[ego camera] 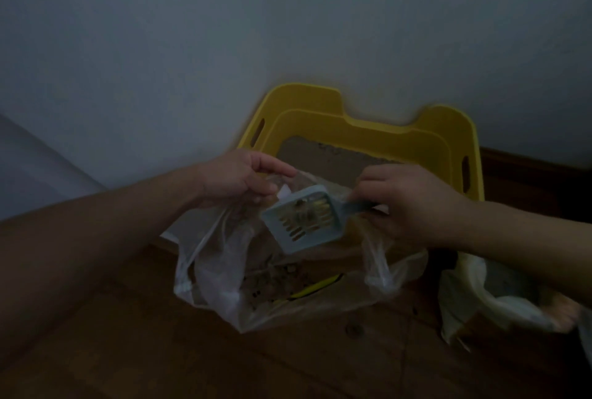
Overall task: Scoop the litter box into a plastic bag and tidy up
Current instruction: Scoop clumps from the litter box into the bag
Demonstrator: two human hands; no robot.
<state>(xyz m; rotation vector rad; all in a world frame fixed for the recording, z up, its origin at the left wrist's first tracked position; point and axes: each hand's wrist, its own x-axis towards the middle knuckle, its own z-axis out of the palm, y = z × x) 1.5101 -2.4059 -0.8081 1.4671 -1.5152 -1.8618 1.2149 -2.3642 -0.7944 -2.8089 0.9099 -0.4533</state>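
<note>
The yellow litter box (368,129) stands against the wall (288,30). In front of it hangs the clear plastic bag (224,270), its rim pinched by the left hand (237,179). The right hand (413,203) grips the handle of the blue slotted scoop (304,219), which is loaded and sits over the bag mouth. Risk: if the slack rim folds shut or the scoop tips early, clumps (307,211) would likely land on the wooden floor (320,360).

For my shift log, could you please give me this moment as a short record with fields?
left grip: pinches the rim of the plastic bag, keeping its mouth open
right grip: holds the blue scoop by its handle
scoop: over the bag's mouth, clumps in its slotted head
plastic bag: clear, litter in its bottom
litter box: yellow, behind the bag, against the wall
second bag: at right, on the wooden floor
light: dim
</note>
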